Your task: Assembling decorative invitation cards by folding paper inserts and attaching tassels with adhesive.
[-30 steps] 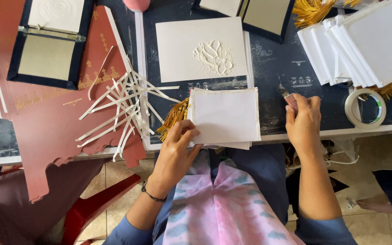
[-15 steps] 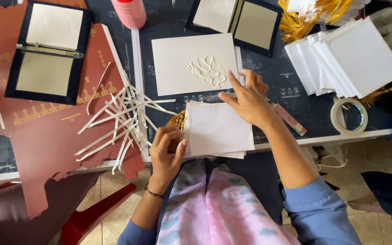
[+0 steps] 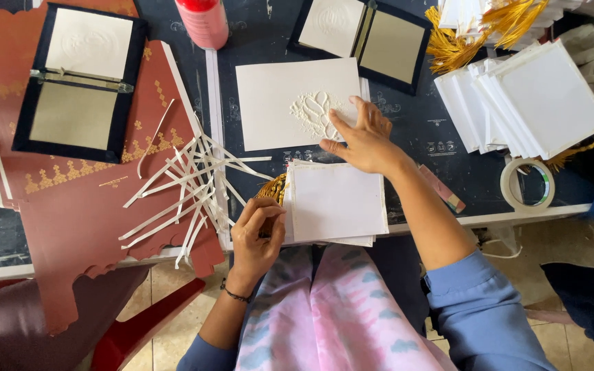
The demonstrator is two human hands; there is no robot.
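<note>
Head view: a dark work table seen from above, covered with paper goods.
Maroon card sheets: largest item, left side, matte, scalloped edges, rows of small gold ornaments; they overhang the table's near edge.
Left folder: open, dark blue frame, an embossed white panel above a plain beige one, lying on the maroon sheets.
Embossed white card: table centre, smooth rectangular stock with a raised floral relief near its right edge.
Stack of white cards: square, plain, at the table's near edge, with a gold tassel poking out on its left.
Fanned white cards: right side, overlapping squares, near yellow tassels.
Second folder: top centre, open, same blue frame.
Paper strips: thin white offcuts in a loose tangle, lying across the maroon sheets' right edge.
Red bottle: cylindrical, top edge.
Tape roll: clear ring, right of the forearm.
Right hand: fingers spread, lying flat across the embossed card's lower right corner and the stack's top edge.
Left hand: curled, fingertips pinching the stack's left edge beside the tassel.
</note>
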